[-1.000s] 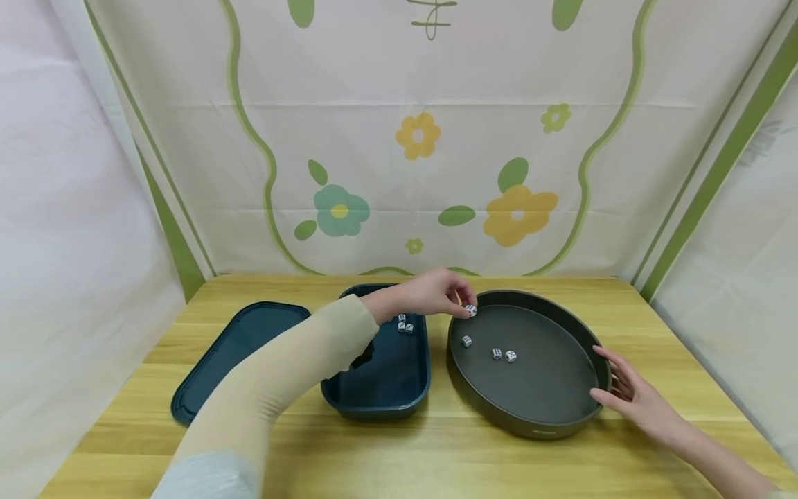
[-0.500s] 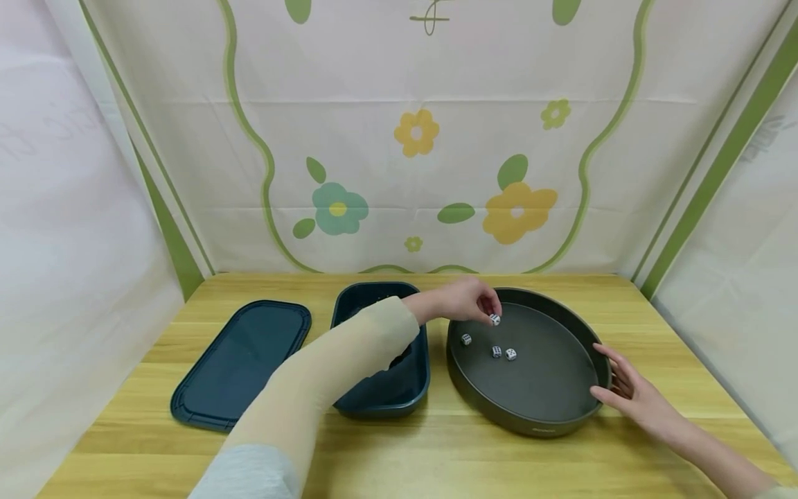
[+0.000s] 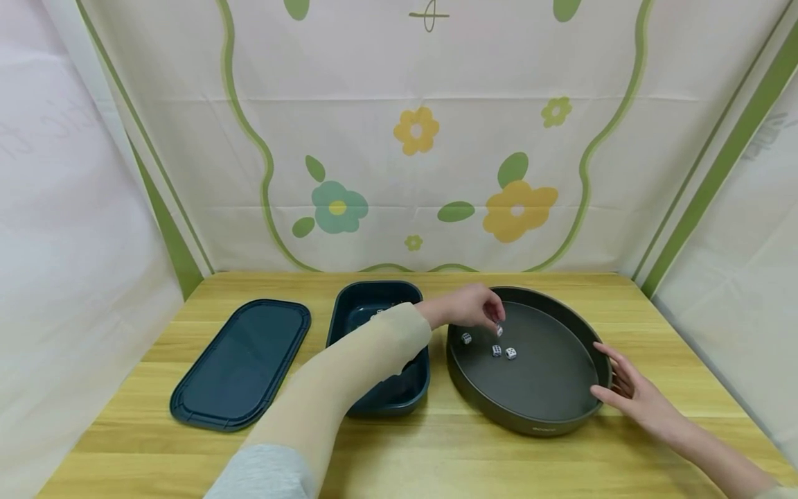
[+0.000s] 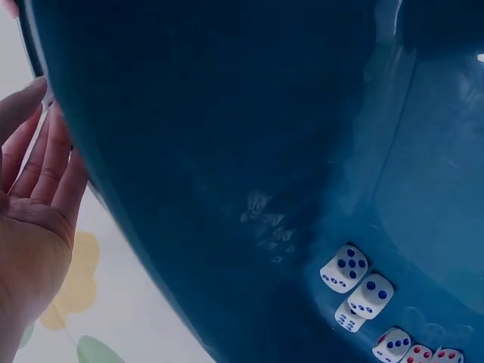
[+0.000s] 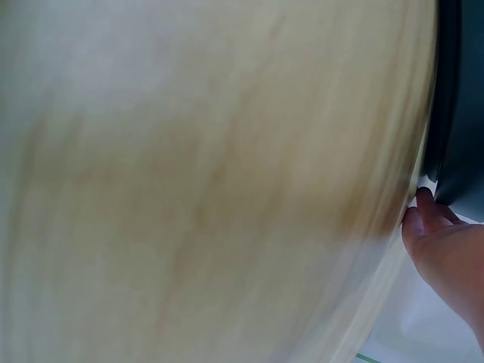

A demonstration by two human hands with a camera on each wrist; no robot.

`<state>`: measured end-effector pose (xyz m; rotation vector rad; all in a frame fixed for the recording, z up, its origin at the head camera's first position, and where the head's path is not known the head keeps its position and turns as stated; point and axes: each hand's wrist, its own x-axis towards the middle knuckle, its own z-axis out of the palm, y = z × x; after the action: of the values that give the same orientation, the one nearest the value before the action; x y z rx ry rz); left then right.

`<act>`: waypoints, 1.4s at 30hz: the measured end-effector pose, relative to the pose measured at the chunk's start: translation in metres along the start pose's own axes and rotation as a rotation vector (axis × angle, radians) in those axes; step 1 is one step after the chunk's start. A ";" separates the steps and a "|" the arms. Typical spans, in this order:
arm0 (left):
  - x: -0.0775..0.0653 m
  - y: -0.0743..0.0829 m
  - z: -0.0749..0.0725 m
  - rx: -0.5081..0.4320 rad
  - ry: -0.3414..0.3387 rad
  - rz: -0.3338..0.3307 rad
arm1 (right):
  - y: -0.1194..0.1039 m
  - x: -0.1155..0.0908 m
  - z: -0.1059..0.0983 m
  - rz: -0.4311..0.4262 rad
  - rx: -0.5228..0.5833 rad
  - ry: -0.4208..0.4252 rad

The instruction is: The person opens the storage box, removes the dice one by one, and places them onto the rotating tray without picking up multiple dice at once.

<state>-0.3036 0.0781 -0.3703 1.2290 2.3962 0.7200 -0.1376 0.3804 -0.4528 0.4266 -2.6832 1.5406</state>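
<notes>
Clearly, left hand [image 3: 472, 305] pinches die [image 3: 499, 332] (partly hidden); sleeve [image 3: 355, 367] covers much of bin [image 3: 389, 409]; right hand [image 3: 642, 402], fingers apart, touches pan [image 3: 548, 388].

beige sleeve [image 3: 343, 380], grey cloth [image 3: 264, 475] (pale, plain)

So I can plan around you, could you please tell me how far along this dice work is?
Apparently done: three dice lie in the round pan. In progress: the left hand pinches a fourth die at the pan, and the right hand is at its rim. Probably left: at least six dice in the blue tub, which the arm partly hides.
</notes>
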 end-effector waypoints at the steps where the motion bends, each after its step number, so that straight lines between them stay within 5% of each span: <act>1: -0.001 0.000 0.000 -0.007 0.002 0.006 | 0.000 0.000 0.000 0.001 0.001 0.000; 11: -0.026 0.005 -0.022 -0.037 0.020 0.024 | 0.000 0.001 0.001 0.019 -0.004 -0.008; 29: -0.121 -0.019 -0.044 -0.130 0.102 0.084 | 0.005 0.002 0.000 0.027 -0.039 0.004; 42: -0.168 -0.065 -0.053 -0.181 0.258 -0.079 | 0.004 0.003 -0.001 0.021 -0.028 0.009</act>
<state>-0.2789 -0.1071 -0.3522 1.0164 2.4972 1.1023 -0.1412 0.3821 -0.4550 0.3910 -2.7075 1.5045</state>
